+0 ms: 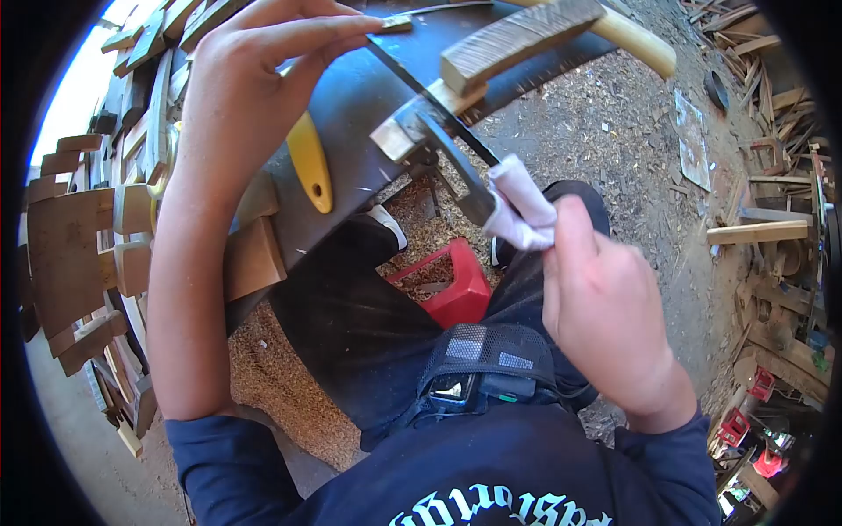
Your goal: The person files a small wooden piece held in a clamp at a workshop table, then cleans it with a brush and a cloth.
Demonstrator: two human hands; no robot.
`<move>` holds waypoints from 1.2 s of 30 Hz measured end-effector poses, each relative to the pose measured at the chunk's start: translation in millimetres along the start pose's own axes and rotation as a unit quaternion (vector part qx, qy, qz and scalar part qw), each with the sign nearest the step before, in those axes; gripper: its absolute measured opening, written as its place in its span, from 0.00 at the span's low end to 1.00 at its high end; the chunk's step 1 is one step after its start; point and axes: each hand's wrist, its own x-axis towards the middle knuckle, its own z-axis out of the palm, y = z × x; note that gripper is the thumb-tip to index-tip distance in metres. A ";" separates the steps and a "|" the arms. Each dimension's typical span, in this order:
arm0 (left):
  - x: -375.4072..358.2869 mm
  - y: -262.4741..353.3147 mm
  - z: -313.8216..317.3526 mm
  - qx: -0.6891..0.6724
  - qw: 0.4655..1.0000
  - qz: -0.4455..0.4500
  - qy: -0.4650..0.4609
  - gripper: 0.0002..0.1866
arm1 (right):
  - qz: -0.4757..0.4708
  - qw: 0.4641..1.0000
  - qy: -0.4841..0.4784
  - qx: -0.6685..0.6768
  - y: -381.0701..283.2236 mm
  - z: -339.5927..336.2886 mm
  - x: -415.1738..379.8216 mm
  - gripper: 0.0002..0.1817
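A long, thin dark strip, like a file [402,70], slants across a small wood piece [399,131] at the bench edge. My left hand [267,74] pinches its far end between thumb and fingers. My right hand [605,294] is closed on a white cloth [524,206] at the strip's near end; whether the cloth wraps a handle is hidden. Beside the strip, a dark metal clamp [460,171] reaches from the wood piece down to the cloth. Just beyond lies a thick wooden block [517,44].
On the dark bench [351,149] lie a yellow handle [309,167] and a pale wooden handle [636,39]. Wooden blocks [70,254] are stacked at left. A red plastic object [465,285] sits between my legs, amid sawdust. Scrap wood [759,232] lies at right.
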 end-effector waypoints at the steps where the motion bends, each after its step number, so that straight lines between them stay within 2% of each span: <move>1: -0.2 -1.7 2.2 0.002 1.000 -0.002 -0.002 0.13 | -0.006 1.000 -0.013 0.015 0.5 -2.6 0.1 0.08; 3: 0.5 -4.1 0.7 0.012 1.000 0.000 -0.010 0.12 | -0.021 0.998 -0.030 0.053 -5.5 -7.2 1.5 0.07; 4: 3.3 -1.8 -1.0 0.021 1.000 0.019 0.001 0.09 | -0.022 0.998 -0.030 0.053 -8.5 -6.0 0.9 0.07; 7: 4.1 4.3 -2.4 -0.009 1.000 -0.020 -0.008 0.10 | -0.040 0.997 0.018 0.071 3.9 9.7 -3.0 0.08; 11: 0.0 16.8 -1.8 -0.089 0.993 0.022 -0.078 0.12 | 0.001 0.994 0.007 0.111 18.2 18.8 -47.0 0.08; 14: 2.4 22.6 -2.6 -0.107 0.988 0.039 -0.107 0.11 | -0.009 0.996 0.011 0.086 27.4 18.3 -66.8 0.07; 18: -0.2 18.0 1.6 -0.133 0.987 -0.056 -0.067 0.11 | -0.010 0.998 0.011 0.066 29.6 7.9 -54.3 0.07; 20: -1.5 19.9 0.2 -0.101 0.992 -0.059 -0.056 0.11 | 0.010 0.995 -0.003 0.098 21.5 6.6 -38.8 0.07; 23: 0.6 16.9 0.5 -0.080 0.995 -0.037 -0.036 0.10 | -0.014 0.995 -0.035 0.096 2.5 -8.2 -14.0 0.07; 24: 0.0 15.8 1.6 -0.077 0.996 -0.031 -0.026 0.09 | -0.020 0.995 -0.020 0.097 1.3 -2.8 -4.7 0.07; 27: -2.0 7.1 -0.1 -0.068 0.997 -0.016 -0.022 0.09 | 0.006 0.991 -0.039 0.125 1.2 -17.0 -18.9 0.08; 28: -1.9 5.4 -1.1 -0.072 0.997 -0.014 -0.013 0.08 | 0.032 0.992 -0.083 0.086 1.1 -26.9 -29.2 0.08; 29: -2.1 -1.9 2.9 -0.071 0.997 0.023 0.024 0.07 | 0.029 0.994 -0.072 0.075 2.5 -25.6 -34.8 0.08; 31: -3.8 -7.2 6.7 -0.081 0.995 -0.013 0.063 0.07 | 0.030 0.997 -0.047 0.056 5.0 -20.0 -39.0 0.07; 32: -5.0 0.1 -0.1 -0.095 0.992 -0.086 0.005 0.13 | 0.010 0.997 -0.037 0.064 -0.7 -18.8 -29.5 0.06; 36: -6.3 -10.6 5.1 -0.095 0.993 -0.043 0.050 0.13 | -0.019 0.999 -0.002 0.049 5.8 12.4 20.0 0.10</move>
